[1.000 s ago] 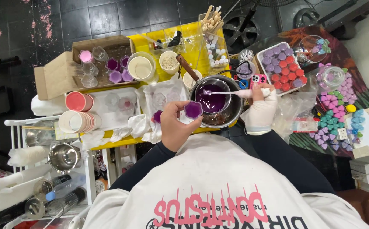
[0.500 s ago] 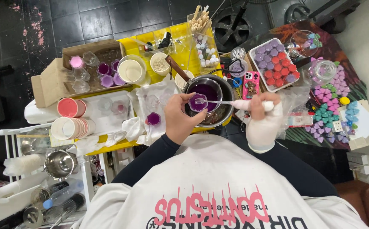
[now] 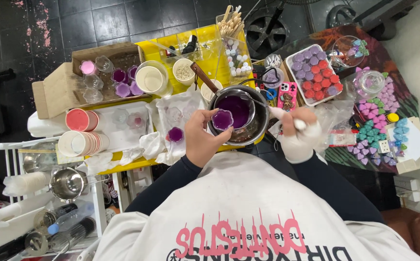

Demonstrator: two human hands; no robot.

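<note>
The left hand (image 3: pixel 201 140) is closed around a small flower-shaped cup (image 3: pixel 222 119) of purple liquid, held level at the near rim of the pot (image 3: pixel 241 116). The gloved right hand (image 3: pixel 300 135) is clenched on a spoon (image 3: pixel 268 107), whose long axis runs leftward from that hand into the pot. The cup lies just left of the spoon's bowl end. The pot rests on the yellow counter (image 3: pixel 159 48), a second filled cup (image 3: pixel 175 134) near the left hand.

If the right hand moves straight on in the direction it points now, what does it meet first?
The right hand points to the picture's left along its spoon. It would probably first meet the rim of the metal pot of purple liquid, then the small purple cup; depth is unclear.
</note>
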